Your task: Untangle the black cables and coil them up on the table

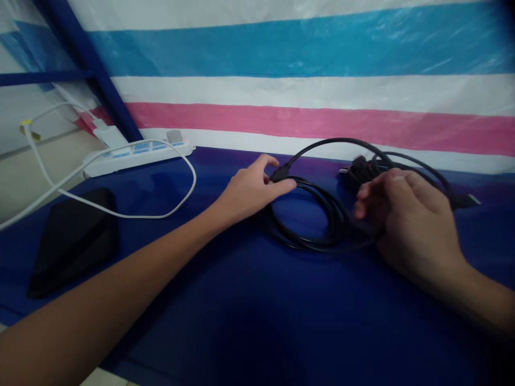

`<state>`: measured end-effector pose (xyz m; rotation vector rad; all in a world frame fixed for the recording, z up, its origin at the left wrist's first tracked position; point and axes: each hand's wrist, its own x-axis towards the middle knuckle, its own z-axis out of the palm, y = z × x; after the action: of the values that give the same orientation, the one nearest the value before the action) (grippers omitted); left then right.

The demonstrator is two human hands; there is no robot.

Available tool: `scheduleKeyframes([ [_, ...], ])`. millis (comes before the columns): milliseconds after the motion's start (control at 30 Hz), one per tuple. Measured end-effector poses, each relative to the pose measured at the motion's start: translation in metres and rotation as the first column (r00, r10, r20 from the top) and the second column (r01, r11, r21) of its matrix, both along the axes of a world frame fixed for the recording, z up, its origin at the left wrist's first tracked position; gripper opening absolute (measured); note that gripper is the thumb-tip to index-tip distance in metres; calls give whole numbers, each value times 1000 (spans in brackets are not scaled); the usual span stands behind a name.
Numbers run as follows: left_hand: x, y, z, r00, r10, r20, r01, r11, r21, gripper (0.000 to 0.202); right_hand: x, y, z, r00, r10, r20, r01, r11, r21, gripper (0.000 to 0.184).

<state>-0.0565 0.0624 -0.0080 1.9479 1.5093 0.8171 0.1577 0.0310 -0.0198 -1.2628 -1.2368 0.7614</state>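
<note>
The left hand [255, 185] pinches a black plug [280, 172] between thumb and fingers, the thumb along its lower side and the forefinger arched above it. From the plug a black cable [341, 140] rises in a loose arch to the right and passes behind the right hand [418, 220]. That hand is blurred, its fingers curled inward; a strand runs toward its palm, but I cannot tell whether the grip is closed on it.

Between the two hands the coil [337, 214] lies on the blue table [257, 321], several black turns in a loose ring. Just behind the right hand is a dark bundle [364, 169], with a metal end poking out on its left. A second plug [466, 201] sits to the right, beyond the right hand — its metal tip points right.

At the back left is a white power strip [155, 154] with a white adapter [110, 136] at its left part and a grey plug [174, 136] near its right end. A white cord [161, 216] loops in front of the strip and crosses over a black case [76, 236]. Behind the table hangs a striped sheet [301, 120], beside a blue post [96, 69].
</note>
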Motion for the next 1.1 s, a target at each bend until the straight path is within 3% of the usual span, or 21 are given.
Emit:
scheduleKeyframes([
  [100, 7, -8, -2, 987, -92, 133, 105, 990, -99, 71, 0, 3, 1, 998, 42, 51, -40, 999, -36, 27],
  [233, 13, -10, -3, 967, -71, 243, 109, 984, -144, 59, 0, 2, -2, 960, 110, 258, -106, 994, -27, 33],
  [367, 15, -10, 1, 927, -54, 372, 144, 966, -217, 52, 1, -1, -5, 903, 35, 428, -80, 993, 87, 40],
  [467, 14, -11, 3, 916, -66, 396, 172, 956, -238, 43, 3, 1, -6, 866, 49, 498, -97, 993, 70, 36],
  [600, 12, -11, 3, 955, -89, 284, 135, 980, -146, 38, 6, 2, -7, 832, 111, 544, -135, 991, 6, 36],
  [700, 11, -9, 2, 989, -46, 138, 43, 999, 28, 35, 6, -2, -6, 829, 43, 558, -110, 990, 88, 31],
  [833, 11, -10, 5, 999, 8, 37, -16, 978, 209, 29, 4, -11, -3, 845, -31, 534, -107, 968, 226, 27],
  [967, 11, -13, 12, 999, -49, -8, 49, 972, 231, 35, 5, -14, -4, 856, 56, 515, -181, 964, 196, 31],
  [1100, 10, -13, 13, 984, -112, -141, 139, 971, 197, 45, 11, -9, -6, 822, 202, 532, -282, 957, 72, 38],
])
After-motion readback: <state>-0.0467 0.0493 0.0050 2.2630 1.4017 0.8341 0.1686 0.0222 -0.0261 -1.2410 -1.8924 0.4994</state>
